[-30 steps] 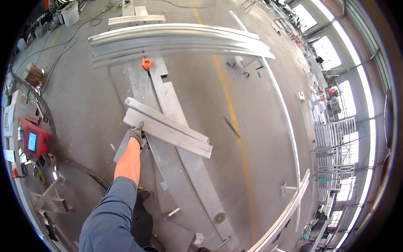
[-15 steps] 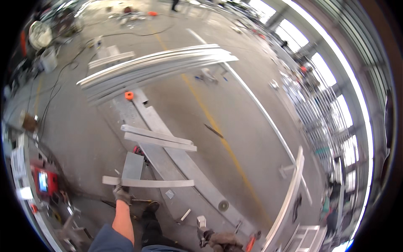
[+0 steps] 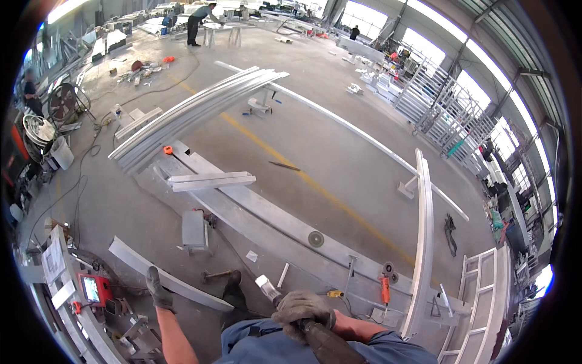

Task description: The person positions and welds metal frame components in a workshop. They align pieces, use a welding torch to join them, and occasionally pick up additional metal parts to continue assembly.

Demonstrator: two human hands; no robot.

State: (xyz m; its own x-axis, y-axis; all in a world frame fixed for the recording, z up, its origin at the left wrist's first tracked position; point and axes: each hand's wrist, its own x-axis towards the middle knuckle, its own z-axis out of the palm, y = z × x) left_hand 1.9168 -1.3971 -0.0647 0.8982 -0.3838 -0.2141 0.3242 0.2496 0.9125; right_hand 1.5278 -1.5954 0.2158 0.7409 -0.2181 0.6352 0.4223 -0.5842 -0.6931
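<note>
My left hand (image 3: 159, 290), in a grey work glove, grips a long pale metal bar (image 3: 188, 290) near its middle. The bar slants from upper left down to my dark-trousered leg, apart from the low metal-topped bench. In front of my body, my gloved right hand (image 3: 303, 310) is wrapped round an elongated dark tool (image 3: 330, 346) with a pale, blocky front end. The glove hides much of that tool, so its kind is unclear. Two more pale bars (image 3: 212, 181) lie side by side across the bench (image 3: 273, 242).
Long metal profiles (image 3: 194, 115) are stacked beyond the bench. An orange tape measure (image 3: 168, 150), a disc (image 3: 316, 239) and an orange power tool (image 3: 385, 290) rest on the bench. A hammer (image 3: 215, 276) lies near my foot. Upright profiles (image 3: 424, 230) and a ladder-like frame (image 3: 479, 303) stand right.
The held bar has moved off the bench toward my lower left, and tilted. My view has swung; more of the far hall and my right arm with the tool now show.
</note>
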